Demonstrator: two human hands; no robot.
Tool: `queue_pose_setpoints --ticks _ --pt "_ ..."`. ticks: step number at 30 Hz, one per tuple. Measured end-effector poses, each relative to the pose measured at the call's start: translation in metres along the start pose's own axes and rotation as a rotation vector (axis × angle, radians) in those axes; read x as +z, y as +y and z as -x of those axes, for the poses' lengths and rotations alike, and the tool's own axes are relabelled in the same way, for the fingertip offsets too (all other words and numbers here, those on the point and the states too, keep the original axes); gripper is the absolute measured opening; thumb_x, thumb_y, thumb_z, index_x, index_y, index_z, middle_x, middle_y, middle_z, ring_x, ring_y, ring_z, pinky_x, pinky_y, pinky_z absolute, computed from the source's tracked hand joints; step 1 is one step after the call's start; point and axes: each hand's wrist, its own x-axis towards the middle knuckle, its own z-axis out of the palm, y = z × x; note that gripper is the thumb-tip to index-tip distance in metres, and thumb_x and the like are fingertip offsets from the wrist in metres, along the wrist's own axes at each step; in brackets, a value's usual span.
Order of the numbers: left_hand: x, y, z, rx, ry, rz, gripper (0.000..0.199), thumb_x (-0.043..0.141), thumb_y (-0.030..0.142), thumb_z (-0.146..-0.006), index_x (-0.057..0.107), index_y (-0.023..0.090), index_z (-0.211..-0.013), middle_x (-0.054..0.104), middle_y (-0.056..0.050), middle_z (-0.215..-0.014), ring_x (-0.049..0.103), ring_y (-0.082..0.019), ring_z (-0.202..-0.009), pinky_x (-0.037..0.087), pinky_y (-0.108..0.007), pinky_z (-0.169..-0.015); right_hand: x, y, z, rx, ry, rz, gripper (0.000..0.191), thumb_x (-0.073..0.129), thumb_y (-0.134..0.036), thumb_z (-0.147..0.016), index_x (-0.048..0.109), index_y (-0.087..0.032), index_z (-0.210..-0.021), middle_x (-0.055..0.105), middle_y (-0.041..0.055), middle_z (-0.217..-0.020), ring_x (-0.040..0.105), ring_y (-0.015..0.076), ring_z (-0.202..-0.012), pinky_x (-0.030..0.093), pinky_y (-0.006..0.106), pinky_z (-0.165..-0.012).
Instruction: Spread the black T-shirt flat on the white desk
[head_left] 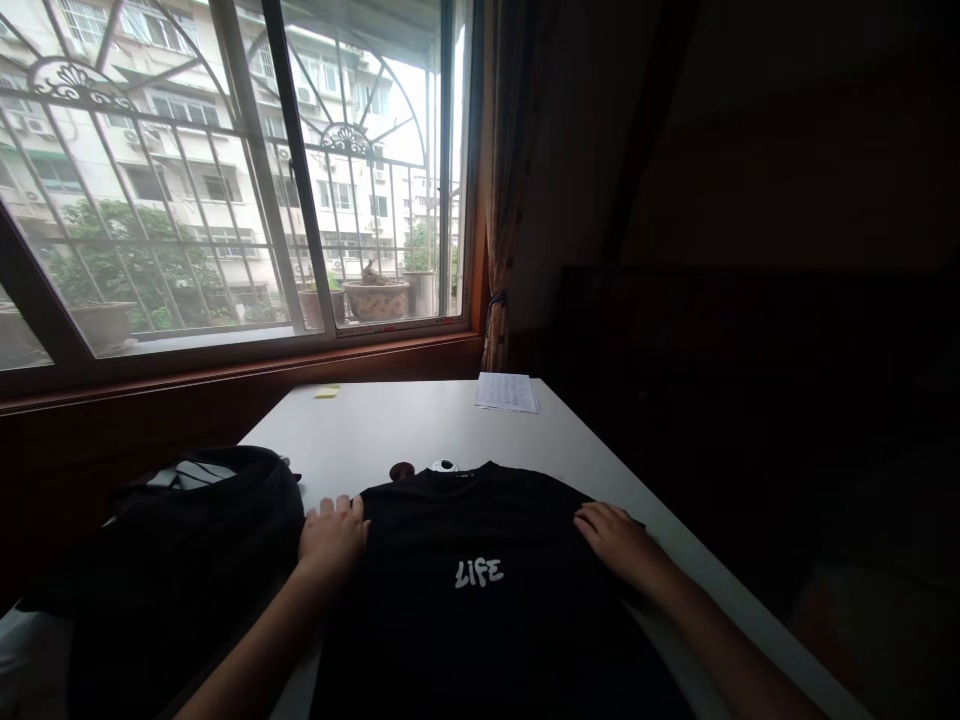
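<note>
A black T-shirt (pixel 480 640) with white "LIFE" lettering lies spread on the white table (pixel 375 425), its neckline toward the far side. My left hand (pixel 334 538) rests at the shirt's left shoulder edge, fingers bent and slightly apart. On the opposite shoulder edge lies my right hand (pixel 616 540), its fingers stretched over the fabric and pointing inward. Neither hand visibly lifts the cloth. The shirt's lower part runs out of view at the bottom.
A heap of dark clothing (pixel 217 540) sits at the left table edge. Beyond the neckline are a brown round object (pixel 401 471) and a white-and-black one (pixel 445 466). Papers (pixel 507 392) and yellow notes (pixel 327 392) lie at the far edge, below a barred window (pixel 292 170).
</note>
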Motion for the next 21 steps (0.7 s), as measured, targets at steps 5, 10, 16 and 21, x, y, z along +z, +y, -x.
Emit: queue_pose_setpoints --ticks 5,10,16,21 --pt "0.022 0.045 -0.039 0.268 0.078 0.168 0.053 0.037 0.037 -0.104 0.049 0.013 -0.149 0.043 -0.016 -0.157 0.032 -0.034 -0.148 0.029 -0.049 -0.119 0.006 -0.053 -0.047 -0.121 0.130 -0.017 0.046 0.038 -0.027 -0.098 0.067 -0.013 -0.130 0.060 0.0145 -0.141 0.050 0.0274 -0.134 0.033 0.041 -0.119" --pt "0.051 0.069 -0.061 0.193 0.061 0.234 0.062 0.032 0.049 -0.105 0.033 0.017 -0.158 0.022 -0.010 -0.166 0.013 -0.033 -0.155 0.014 -0.059 -0.124 0.031 -0.111 -0.085 -0.228 0.022 -0.064 0.050 0.040 -0.032 -0.100 0.056 -0.013 -0.144 0.047 0.0108 -0.156 0.036 0.0243 -0.147 0.024 0.040 -0.125" --pt "0.063 0.053 -0.071 0.123 0.044 0.249 0.067 0.025 0.056 -0.104 0.025 0.021 -0.161 0.014 -0.007 -0.168 0.005 -0.032 -0.156 0.004 -0.063 -0.122 0.052 -0.124 -0.093 -0.196 -0.074 -0.071 0.062 0.030 -0.050 -0.105 0.037 -0.019 -0.157 0.024 0.0057 -0.167 0.017 0.0235 -0.155 0.012 0.047 -0.126" --pt "0.067 0.040 -0.080 0.084 0.087 0.258 0.064 0.028 0.051 -0.105 0.031 0.015 -0.159 0.020 -0.012 -0.167 0.008 -0.034 -0.155 0.008 -0.061 -0.122 0.052 -0.118 -0.091 -0.187 -0.077 -0.064 0.062 0.029 -0.054 -0.104 0.036 -0.023 -0.158 0.022 0.0031 -0.168 0.017 0.0227 -0.156 0.010 0.045 -0.126"
